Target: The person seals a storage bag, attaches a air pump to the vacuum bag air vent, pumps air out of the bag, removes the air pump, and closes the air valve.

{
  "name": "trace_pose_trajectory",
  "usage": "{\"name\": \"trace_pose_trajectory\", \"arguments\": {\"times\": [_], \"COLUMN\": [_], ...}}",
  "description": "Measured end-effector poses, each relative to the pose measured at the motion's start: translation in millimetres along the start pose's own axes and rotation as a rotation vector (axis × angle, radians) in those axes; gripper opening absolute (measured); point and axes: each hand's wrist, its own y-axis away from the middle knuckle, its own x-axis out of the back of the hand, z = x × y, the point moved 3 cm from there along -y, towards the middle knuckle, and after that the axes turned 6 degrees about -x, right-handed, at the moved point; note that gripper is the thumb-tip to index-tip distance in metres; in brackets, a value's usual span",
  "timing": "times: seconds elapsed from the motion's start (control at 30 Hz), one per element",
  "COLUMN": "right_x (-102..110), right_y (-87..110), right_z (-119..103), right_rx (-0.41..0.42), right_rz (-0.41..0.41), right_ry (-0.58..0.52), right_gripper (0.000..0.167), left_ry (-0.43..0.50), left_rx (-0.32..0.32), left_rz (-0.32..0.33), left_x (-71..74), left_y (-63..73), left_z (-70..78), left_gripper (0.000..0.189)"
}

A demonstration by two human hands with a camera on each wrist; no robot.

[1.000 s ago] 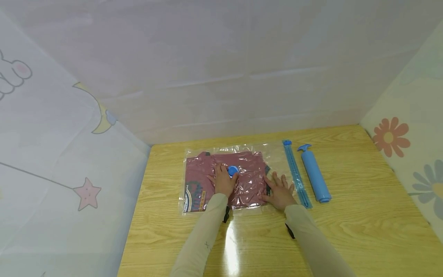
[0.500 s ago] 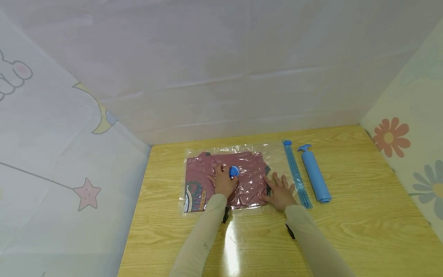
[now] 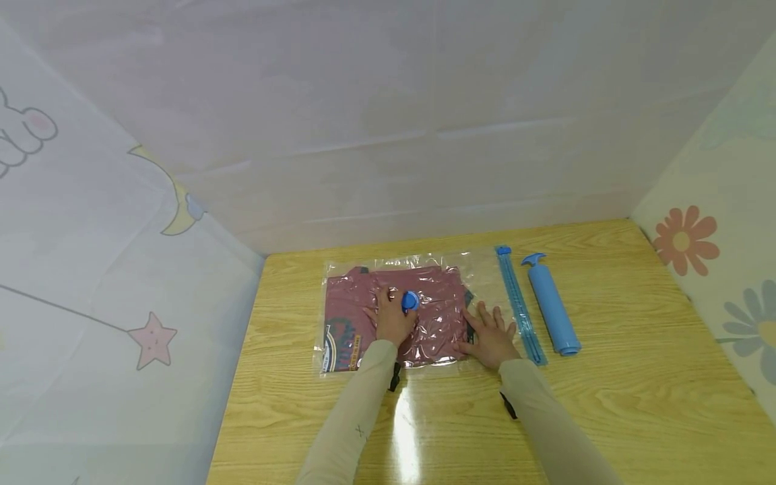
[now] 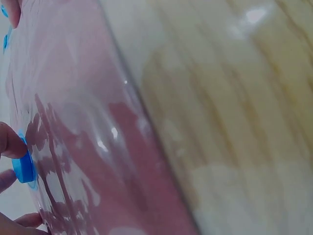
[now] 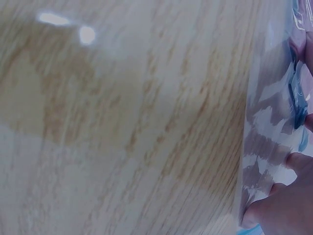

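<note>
A clear vacuum storage bag lies flat on the table with a folded maroon garment inside. On its top sits a round blue valve cap, tilted a little. My left hand is over the bag, thumb and a finger pinching the cap at its edge, as the left wrist view shows. My right hand rests with spread fingers on the bag near the garment's right end. In the right wrist view those fingers touch the clear film.
A blue zip strip with a slider runs along the bag's right side. Beside it lies a blue hand pump with a T-shaped handle. Patterned white sheets stand around the wooden table.
The blue valve cap has tipped up and shifted slightly right under my left fingers. My right hand has stayed in place on the bag.
</note>
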Motion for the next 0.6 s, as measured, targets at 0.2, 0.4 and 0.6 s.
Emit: {"name": "trace_pose_trajectory", "arguments": {"times": [0.2,0.4,0.6], "right_x": [0.0,1.0,2.7], "right_y": [0.4,1.5,2.8], "right_z": [0.1,-0.9,-3.0], "right_rx": [0.0,0.009,0.007], "right_rz": [0.002,0.007,-0.004], "right_ry": [0.006,0.001,-0.014], "right_gripper": [0.086,0.086,0.086], "left_ry": [-0.002,-0.033,-0.031], "left_rx": [0.027,0.046,0.045], "left_rz": [-0.005,0.029,0.069], "left_x": [0.4,-0.8,-3.5], "left_y": [-1.1,-0.9,-1.0], "left_z": [0.8,2.7,2.5], "left_gripper": [0.056,0.057,0.055]}}
